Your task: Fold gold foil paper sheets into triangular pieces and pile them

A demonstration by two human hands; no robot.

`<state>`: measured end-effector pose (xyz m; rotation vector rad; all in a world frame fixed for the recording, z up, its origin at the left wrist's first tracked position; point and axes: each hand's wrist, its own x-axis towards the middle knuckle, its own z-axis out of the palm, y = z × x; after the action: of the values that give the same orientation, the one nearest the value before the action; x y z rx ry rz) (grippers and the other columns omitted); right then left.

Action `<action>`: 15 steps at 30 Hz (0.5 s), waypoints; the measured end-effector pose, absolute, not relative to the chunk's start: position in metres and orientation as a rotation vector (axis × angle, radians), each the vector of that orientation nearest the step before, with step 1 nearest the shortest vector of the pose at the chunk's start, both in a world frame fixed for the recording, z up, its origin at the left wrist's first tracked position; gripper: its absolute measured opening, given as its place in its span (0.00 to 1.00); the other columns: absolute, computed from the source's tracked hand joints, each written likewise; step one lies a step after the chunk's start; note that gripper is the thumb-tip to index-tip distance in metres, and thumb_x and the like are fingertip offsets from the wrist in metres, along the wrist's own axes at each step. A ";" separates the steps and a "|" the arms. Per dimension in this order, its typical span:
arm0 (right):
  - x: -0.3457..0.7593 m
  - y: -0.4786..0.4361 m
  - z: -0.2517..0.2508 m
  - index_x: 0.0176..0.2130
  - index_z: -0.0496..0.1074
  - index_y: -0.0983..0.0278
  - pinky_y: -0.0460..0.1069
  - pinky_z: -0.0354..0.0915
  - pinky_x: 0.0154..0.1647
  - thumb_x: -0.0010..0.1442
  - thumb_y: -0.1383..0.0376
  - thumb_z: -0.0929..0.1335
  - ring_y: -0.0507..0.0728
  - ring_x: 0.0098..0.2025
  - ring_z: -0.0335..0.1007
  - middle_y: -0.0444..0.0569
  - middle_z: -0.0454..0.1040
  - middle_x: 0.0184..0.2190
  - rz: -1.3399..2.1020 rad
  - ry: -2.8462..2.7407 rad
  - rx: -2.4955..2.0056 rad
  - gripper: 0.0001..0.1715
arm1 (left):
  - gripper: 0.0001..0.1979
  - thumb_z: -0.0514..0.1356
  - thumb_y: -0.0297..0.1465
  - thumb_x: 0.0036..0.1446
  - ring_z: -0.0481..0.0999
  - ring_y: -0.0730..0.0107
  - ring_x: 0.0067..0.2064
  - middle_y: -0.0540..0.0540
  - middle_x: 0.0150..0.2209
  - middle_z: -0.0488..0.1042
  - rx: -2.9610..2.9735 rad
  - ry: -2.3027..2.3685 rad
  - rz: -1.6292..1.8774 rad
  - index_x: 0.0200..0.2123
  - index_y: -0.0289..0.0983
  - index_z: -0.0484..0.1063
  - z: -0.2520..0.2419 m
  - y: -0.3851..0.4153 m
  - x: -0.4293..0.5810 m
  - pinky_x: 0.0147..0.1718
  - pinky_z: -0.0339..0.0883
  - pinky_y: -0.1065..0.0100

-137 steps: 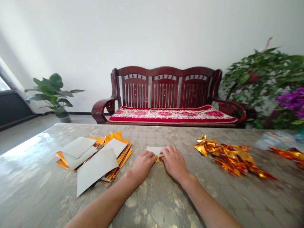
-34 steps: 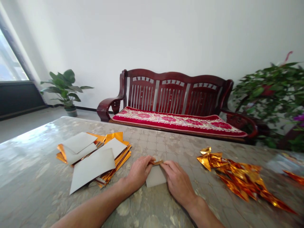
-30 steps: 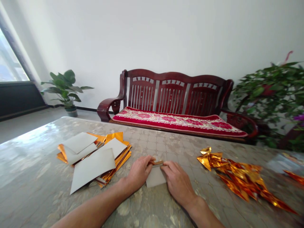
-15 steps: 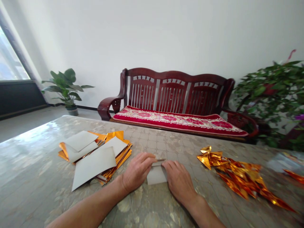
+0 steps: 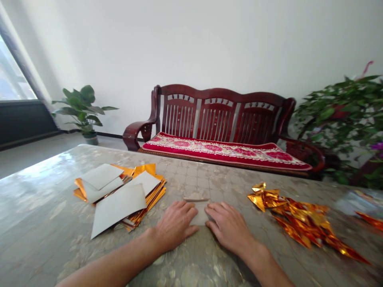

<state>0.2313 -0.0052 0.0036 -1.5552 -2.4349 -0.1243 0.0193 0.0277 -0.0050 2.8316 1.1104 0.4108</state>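
A small pale sheet of paper [image 5: 200,218] lies in front of me on the table, with a raised fold along its far edge [image 5: 196,199]. My left hand [image 5: 178,224] holds its left side, fingers on top and thumb by the near edge. On the right side, my right hand [image 5: 229,224] grips it the same way, fingertips on the paper and thumb low. Both hands cover the sheet's sides. Left of them is a loose pile of paper sheets [image 5: 119,208], pale on one face and shiny gold-orange on the other. Folded gold foil pieces [image 5: 302,213] lie in a heap to the right.
The table [image 5: 191,263] has a patterned, glossy cover. A clear plastic bag [image 5: 359,205] rests at its right side. Behind it stands a dark red wooden bench [image 5: 218,115] with a red floral cushion [image 5: 224,150]. Potted plants [image 5: 83,105] stand at both sides.
Both hands have slid from the far folded edge toward me, to the paper's sides and near edge. The far fold is now uncovered, and less of the sheet shows on the near side.
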 end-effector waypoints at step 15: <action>0.232 -0.006 0.005 0.52 0.68 0.60 0.54 0.58 0.49 0.56 0.56 0.72 0.60 0.46 0.66 0.49 0.74 0.45 -0.051 -2.281 -1.573 0.25 | 0.11 0.50 0.33 0.67 0.75 0.63 0.40 0.49 0.36 0.77 2.784 1.218 0.454 0.35 0.40 0.70 -0.005 0.036 0.021 0.41 0.64 0.64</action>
<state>0.2324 -0.0061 0.0055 -1.5731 -2.2815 -0.0509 0.0211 0.0362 -0.0051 2.7838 1.2184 0.4540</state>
